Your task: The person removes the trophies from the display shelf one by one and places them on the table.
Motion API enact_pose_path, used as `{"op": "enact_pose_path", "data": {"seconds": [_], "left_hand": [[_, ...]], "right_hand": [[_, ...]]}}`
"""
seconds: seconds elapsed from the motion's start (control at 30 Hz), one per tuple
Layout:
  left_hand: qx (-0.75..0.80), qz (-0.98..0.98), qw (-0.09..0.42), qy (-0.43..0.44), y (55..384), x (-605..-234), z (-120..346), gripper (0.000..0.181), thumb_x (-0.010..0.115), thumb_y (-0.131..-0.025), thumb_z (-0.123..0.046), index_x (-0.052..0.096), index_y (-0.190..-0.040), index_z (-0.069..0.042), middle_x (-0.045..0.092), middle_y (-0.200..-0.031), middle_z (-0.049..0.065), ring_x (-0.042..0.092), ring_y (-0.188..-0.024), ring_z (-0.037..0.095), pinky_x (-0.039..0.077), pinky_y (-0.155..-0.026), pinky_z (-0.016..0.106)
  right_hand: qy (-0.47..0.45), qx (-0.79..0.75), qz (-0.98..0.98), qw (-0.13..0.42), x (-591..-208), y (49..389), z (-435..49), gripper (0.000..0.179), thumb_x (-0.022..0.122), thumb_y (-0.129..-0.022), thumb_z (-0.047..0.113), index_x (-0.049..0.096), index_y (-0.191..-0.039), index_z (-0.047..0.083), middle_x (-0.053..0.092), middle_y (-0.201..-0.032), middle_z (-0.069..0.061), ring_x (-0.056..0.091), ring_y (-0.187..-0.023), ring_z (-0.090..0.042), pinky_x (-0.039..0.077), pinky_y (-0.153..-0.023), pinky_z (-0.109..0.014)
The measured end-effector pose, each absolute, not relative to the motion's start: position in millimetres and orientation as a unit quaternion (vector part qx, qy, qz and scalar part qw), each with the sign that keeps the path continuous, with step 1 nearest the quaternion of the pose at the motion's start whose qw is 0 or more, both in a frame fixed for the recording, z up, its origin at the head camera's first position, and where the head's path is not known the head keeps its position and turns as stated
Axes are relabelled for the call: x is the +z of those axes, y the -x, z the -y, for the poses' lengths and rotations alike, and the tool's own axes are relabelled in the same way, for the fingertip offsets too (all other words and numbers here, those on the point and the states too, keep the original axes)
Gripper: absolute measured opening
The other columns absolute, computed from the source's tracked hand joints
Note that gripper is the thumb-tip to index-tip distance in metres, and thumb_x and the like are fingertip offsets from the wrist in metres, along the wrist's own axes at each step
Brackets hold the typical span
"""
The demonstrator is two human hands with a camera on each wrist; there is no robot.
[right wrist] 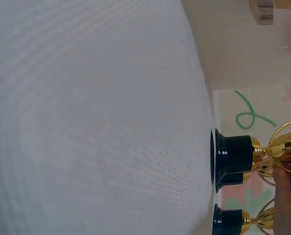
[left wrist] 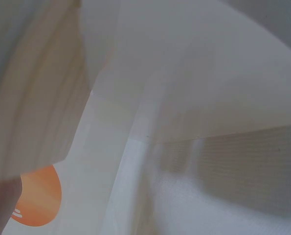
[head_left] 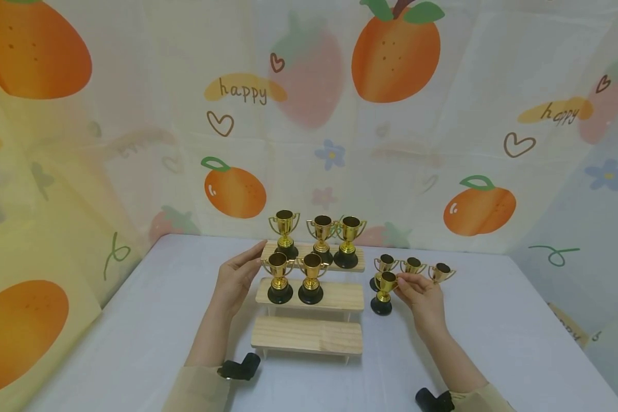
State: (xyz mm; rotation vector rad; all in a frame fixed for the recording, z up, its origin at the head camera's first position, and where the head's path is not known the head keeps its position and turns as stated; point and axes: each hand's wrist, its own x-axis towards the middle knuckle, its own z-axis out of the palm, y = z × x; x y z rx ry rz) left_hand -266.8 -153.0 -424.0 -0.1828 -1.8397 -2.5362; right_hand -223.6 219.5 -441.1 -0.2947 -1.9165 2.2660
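Note:
A three-tier wooden display stand (head_left: 309,335) stands on the white table. My left hand (head_left: 235,280) holds the left end of its top tier, and a wooden board (left wrist: 37,103) of the stand fills the left of the left wrist view. Right of the stand, my right hand (head_left: 421,300) pinches a small gold trophy cup (head_left: 385,286) by its right handle. That cup is upright, its black base (right wrist: 233,154) close over the tabletop in the right wrist view. Behind it are several similar trophies, including one at the back (head_left: 413,264), partly hidden by the hand.
Three trophies, one of them at the left (head_left: 284,223), stand on the top tier. Two more, including a left one (head_left: 278,274), occupy the left part of the middle tier. The lowest tier is bare wood. A fruit-printed cloth (head_left: 309,171) hangs behind the table (head_left: 149,326).

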Motion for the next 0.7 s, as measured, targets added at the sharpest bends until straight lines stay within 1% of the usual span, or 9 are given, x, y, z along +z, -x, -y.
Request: {"op": "enact_pose_path", "data": {"seconds": [0.2, 0.43, 0.57, 0.7], "left_hand": [[-0.809, 0.585, 0.001, 0.057, 266.8, -423.7, 152.8, 0.048, 0.057, -0.095, -0.001, 0.045, -0.141, 0.007, 0.070, -0.117, -0.021, 0.062, -0.117, -0.004, 0.046, -0.110, 0.014], [-0.804, 0.591, 0.005, 0.062, 266.8, -423.6, 152.7, 0.048, 0.057, -0.095, -0.001, 0.045, -0.141, 0.007, 0.070, -0.118, -0.020, 0.061, -0.119, -0.003, 0.044, -0.111, 0.015], [-0.799, 0.599, 0.007, 0.056, 266.5, -423.5, 152.6, 0.048, 0.057, -0.095, -0.002, 0.046, -0.141, 0.006, 0.069, -0.120, -0.020, 0.061, -0.119, -0.004, 0.044, -0.113, 0.016], [-0.798, 0.601, 0.005, 0.055, 266.4, -423.4, 152.9, 0.048, 0.058, -0.095, -0.003, 0.047, -0.142, 0.005, 0.069, -0.121, -0.020, 0.060, -0.120, -0.004, 0.043, -0.114, 0.017]], "right_hand": [[0.098, 0.756, 0.643, 0.076, -441.7, 222.6, -220.6, 0.017, 0.059, -0.095, 0.000, 0.067, -0.093, 0.014, 0.072, -0.080, 0.016, 0.069, -0.083, 0.002, 0.062, -0.081, -0.016], [0.098, 0.761, 0.638, 0.068, -441.7, 221.9, -221.5, 0.017, 0.058, -0.096, 0.000, 0.066, -0.093, 0.015, 0.072, -0.080, 0.017, 0.069, -0.083, 0.002, 0.062, -0.083, -0.016], [0.103, 0.763, 0.635, 0.064, -441.0, 221.0, -221.6, 0.014, 0.059, -0.096, 0.000, 0.065, -0.096, 0.013, 0.071, -0.079, 0.017, 0.069, -0.083, 0.002, 0.062, -0.084, -0.017], [0.106, 0.764, 0.633, 0.064, -441.4, 221.0, -221.8, 0.015, 0.059, -0.096, 0.000, 0.065, -0.095, 0.014, 0.071, -0.079, 0.016, 0.069, -0.082, 0.002, 0.062, -0.083, -0.017]]}}
